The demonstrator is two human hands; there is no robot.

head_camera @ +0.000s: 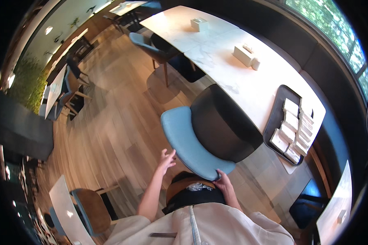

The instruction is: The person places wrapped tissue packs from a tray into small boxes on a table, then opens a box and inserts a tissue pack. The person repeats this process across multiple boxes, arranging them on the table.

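A chair with a light blue padded backrest [184,137] and a dark seat [220,125] stands right before me, its seat partly under the edge of a long white marble-patterned table [214,64]. My right hand [223,181] grips the near end of the backrest, thumb over its top edge. My left hand [166,160] is raised beside the backrest's outer side with fingers spread, nothing in it; whether a fingertip touches the chair I cannot tell. A black tray [271,125] on the table's near right end holds several wrapped white packets [289,121].
Tissue boxes [243,55] and a small white container [255,64] stand on the long table. Another blue-backed chair [150,46] is farther along it. A dark bench [282,52] runs behind. A brown-backed chair [93,211] and white table [64,208] are at lower left.
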